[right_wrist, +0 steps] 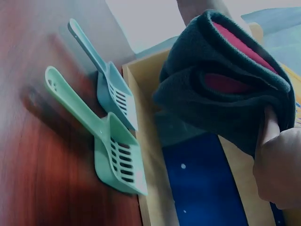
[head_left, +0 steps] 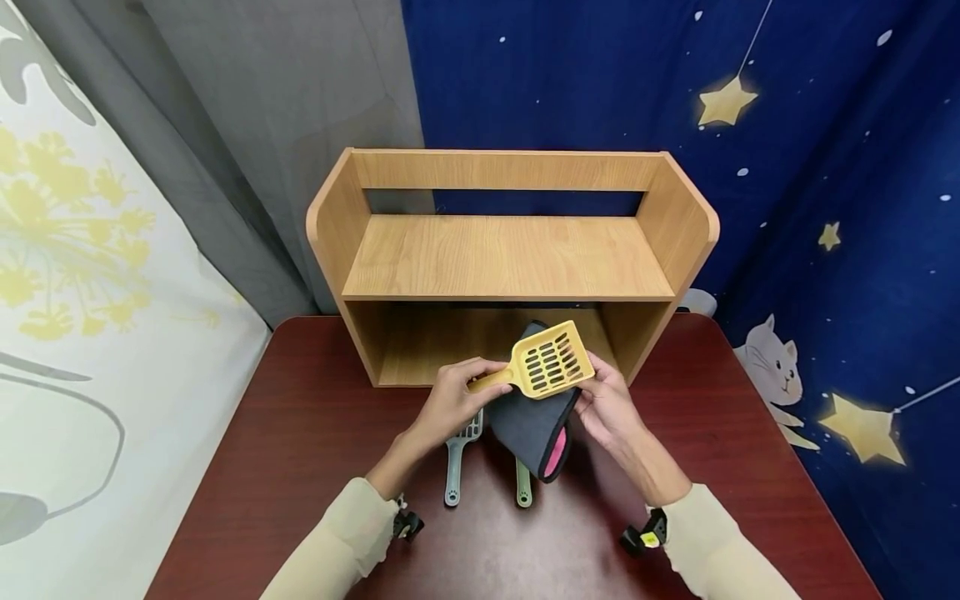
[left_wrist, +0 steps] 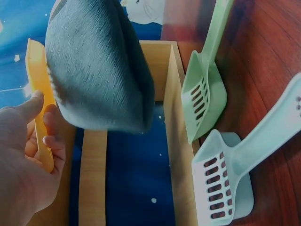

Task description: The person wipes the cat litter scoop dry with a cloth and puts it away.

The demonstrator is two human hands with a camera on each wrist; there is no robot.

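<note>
The left grip [head_left: 453, 396] pinches the handle of the yellow scoop [head_left: 552, 360], its fingers hiding part of that handle; the slotted head points away from it towards the right grip [head_left: 611, 408]. The right grip holds the dark grey cloth [head_left: 521, 429], which hangs between the two grips, folded, with pink lining showing at its edge. In the head view the yellow scoop's head covers part of the cloth and meets the right grip's fingertips, and whether they touch the scoop is hard to make out. The right wrist view shows one digit pressed into the cloth, with the other fingers hidden and only a sliver of yellow beyond. Lower than the grips and between them, the blue scoop [head_left: 453, 475] and the green scoop [head_left: 523, 483] lie side by side on the desk [head_left: 300, 467]; from above, the cloth hides the green one's head and the blue one's is partly covered. Beyond both grips stands the wooden shelf [head_left: 510, 258], its lower compartment partly blocked by the cloth and yellow scoop
</note>
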